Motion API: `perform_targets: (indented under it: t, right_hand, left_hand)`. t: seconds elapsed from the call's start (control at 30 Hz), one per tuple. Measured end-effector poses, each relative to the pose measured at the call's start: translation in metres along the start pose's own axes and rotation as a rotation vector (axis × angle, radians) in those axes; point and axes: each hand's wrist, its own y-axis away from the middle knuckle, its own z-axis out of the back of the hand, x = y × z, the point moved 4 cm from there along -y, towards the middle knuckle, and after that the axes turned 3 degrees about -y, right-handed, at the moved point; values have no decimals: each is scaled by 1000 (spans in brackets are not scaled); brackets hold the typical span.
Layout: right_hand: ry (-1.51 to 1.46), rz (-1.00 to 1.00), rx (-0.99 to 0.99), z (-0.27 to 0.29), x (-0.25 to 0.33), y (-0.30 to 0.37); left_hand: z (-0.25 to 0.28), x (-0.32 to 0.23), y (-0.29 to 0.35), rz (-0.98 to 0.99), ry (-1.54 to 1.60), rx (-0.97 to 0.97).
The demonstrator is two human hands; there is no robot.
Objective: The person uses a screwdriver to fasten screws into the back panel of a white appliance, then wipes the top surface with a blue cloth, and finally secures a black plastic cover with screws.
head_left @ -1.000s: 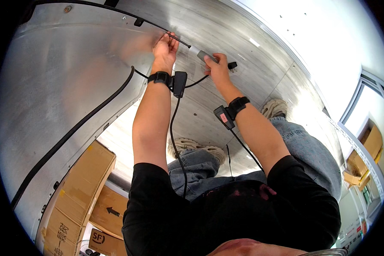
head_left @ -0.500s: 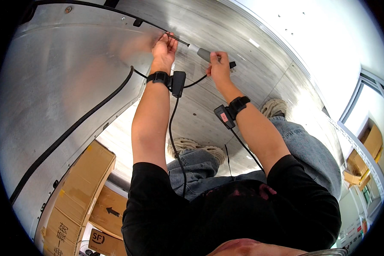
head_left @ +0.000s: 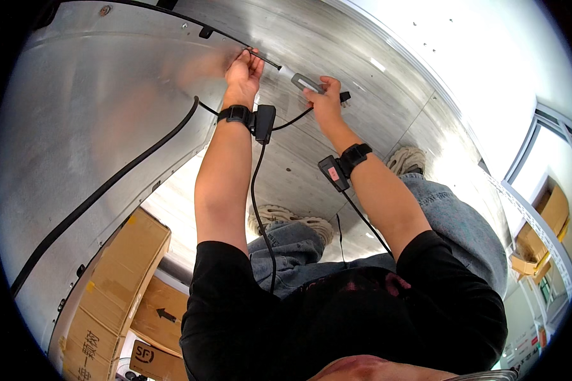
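Note:
In my right hand (head_left: 326, 101) is a grey-and-white screwdriver (head_left: 306, 82), its handle lying between thumb and fingers. Its long thin black shaft (head_left: 267, 61) points up and left to the edge of a large metal panel (head_left: 127, 82). My left hand (head_left: 243, 71) is at that edge, with thumb and fingertips pinched about the shaft's far end. What the tip touches is hidden by the fingers. A black plug (head_left: 344, 96) on a cable lies just beyond my right hand.
A thick black cable (head_left: 108, 193) runs across the metal panel. Cardboard boxes (head_left: 117, 273) stand at lower left. Black devices with cords are strapped to both wrists. My shoes (head_left: 407, 160) rest on the grey wood-look floor (head_left: 299, 174); a white wall (head_left: 483, 70) rises at right.
My right hand has shifted its grip on the screwdriver, with thumb and forefinger now farther apart. The handle has turned to show another face. My left hand has stayed nearly still.

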Motion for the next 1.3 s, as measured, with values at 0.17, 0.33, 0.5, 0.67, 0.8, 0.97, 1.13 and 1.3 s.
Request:
perform_targets:
  t: [0.17,0.33,0.5,0.67,0.8,0.97,1.13,1.3]
  right_hand:
    - [-98,-145,113,-2,11,2]
    - [-2,-107,52,2,14,2]
    - [104,47,26,1,2,-4]
    - [91,-228,188,0,14,7]
    - [299,286,40,0,-39,-23]
    - [69,-169,206,-4,11,5]
    - [126,-126,167,2,10,4]
    - [94,15,138,-5,5,3]
  left_hand:
    - [2,-2,2,-2,14,-12]
    - [4,-1,-2,2,13,-9]
    - [0,-1,0,4,4,-19]
    - [3,-3,2,-4,8,-36]
    - [-1,0,-1,14,5,-12]
    - [2,0,-3,12,24,-2]
    - [3,0,-2,-2,-26,14]
    - [1,-1,-1,8,-17,0]
